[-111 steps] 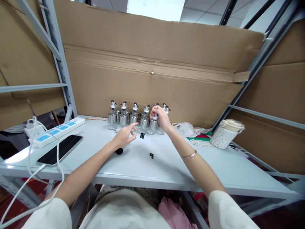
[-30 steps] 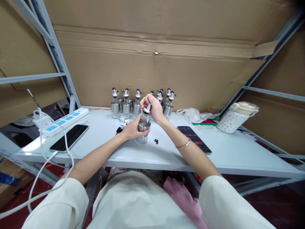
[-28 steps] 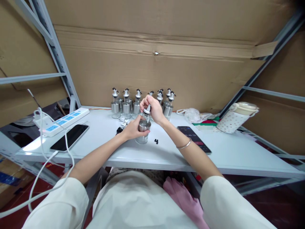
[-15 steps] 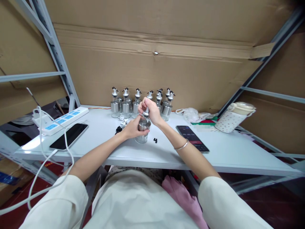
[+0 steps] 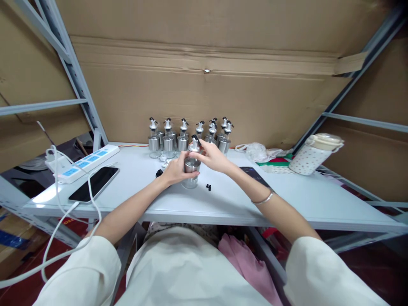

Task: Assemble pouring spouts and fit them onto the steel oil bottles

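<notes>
A glass oil bottle [image 5: 191,165] with a steel sleeve stands upright on the table in front of me. My left hand [image 5: 176,168] is wrapped round its body, thumb across the near side. At the top, my right hand [image 5: 213,157] is closed about the white pourer spout [image 5: 194,147], thumb in front and fingers behind it. The spout's black flap sticks up above the fingers. A few small black caps [image 5: 208,187] lie right of the bottle. Left of it, partly behind my left hand, are black parts [image 5: 159,173] and small white parts [image 5: 163,158].
Several finished-looking bottles [image 5: 168,143] with spouts line the back. To the left are a power strip [image 5: 89,162], a phone [image 5: 94,183] and white cables. On the right lie a second phone [image 5: 255,175], partly hidden by my forearm, a plastic bag [image 5: 256,151] and a dotted flask [image 5: 309,157].
My right hand has turned and lowered from above the spout to its right side, baring the black flap. My right forearm has swung right, over the phone. The left hand keeps its hold.
</notes>
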Demonstrator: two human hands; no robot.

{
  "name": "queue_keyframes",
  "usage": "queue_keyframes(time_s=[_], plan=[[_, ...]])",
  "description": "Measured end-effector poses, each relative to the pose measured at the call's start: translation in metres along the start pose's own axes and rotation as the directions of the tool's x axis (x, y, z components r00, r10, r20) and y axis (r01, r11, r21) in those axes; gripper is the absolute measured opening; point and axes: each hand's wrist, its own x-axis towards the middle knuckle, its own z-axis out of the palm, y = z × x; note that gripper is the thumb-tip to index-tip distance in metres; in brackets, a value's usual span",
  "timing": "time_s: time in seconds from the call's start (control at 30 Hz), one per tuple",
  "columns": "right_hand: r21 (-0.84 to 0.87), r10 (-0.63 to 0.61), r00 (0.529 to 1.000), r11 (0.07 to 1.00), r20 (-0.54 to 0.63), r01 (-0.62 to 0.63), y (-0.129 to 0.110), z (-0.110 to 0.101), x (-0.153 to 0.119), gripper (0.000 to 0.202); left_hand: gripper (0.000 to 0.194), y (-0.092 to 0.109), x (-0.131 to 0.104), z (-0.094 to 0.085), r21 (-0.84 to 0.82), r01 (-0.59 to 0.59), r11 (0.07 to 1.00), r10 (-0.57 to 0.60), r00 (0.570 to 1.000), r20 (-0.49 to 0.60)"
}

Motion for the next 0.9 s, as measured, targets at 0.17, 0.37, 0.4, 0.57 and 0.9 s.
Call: queue_keyframes(time_s=[0.17, 0.37, 0.4, 0.57, 0.9], plan=[[-0.086, -0.033, 0.992, 0.996, -0.119, 0.022, -0.007, -0.014, 0.019, 0.025, 0.048, -0.021, 0.007, -0.016, -0.057, 0.003, 0.998, -0.012, 0.988, -0.153], [-0.220, -0.032, 0.947, 0.975, -0.320, -0.042, 0.017, -0.030, 0.047, 0.028, 0.035, -0.041, 0.011, -0.041, 0.035, 0.129, 0.991, -0.117, 0.965, -0.236], [-0.242, -0.036, 0.939, 0.969, -0.342, -0.051, 0.022, -0.031, 0.052, 0.028, 0.033, -0.042, 0.012, -0.043, 0.070, 0.149, 0.986, -0.130, 0.965, -0.227], [-0.274, -0.014, 0.920, 0.956, -0.391, -0.102, 0.044, -0.030, 0.070, 0.030, 0.024, -0.039, 0.012, -0.048, 0.240, 0.241, 0.940, -0.202, 0.963, -0.178], [-0.319, 0.045, 0.939, 0.934, -0.342, -0.161, 0.076, -0.018, 0.082, 0.027, 0.023, -0.041, 0.012, -0.052, 0.373, 0.307, 0.876, -0.280, 0.952, -0.126]])
